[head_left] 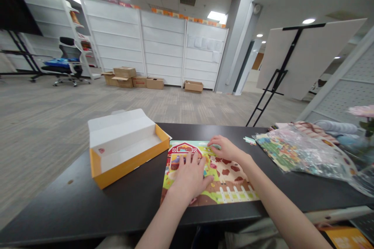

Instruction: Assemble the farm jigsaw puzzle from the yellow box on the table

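A farm-scene jigsaw puzzle (230,171) with a red barn, a brown-spotted cow and a white fence lies on the black table. My left hand (189,175) rests on its left part, fingers spread, covering some of the barn and the area below. At the puzzle's top edge, my right hand (226,148) has its fingers curled around a small pale-green puzzle piece (216,146), partly hidden by the fingers. Another loose puzzle piece (249,140) lies on the table, right of the puzzle.
An open yellow box (128,165) with white insides stands left of the puzzle. Clear plastic bags with printed sheets (304,148) lie at the right, near rolled cloths (336,126) and a pink flower (362,111). Beyond the table stands a board on a black easel (280,74).
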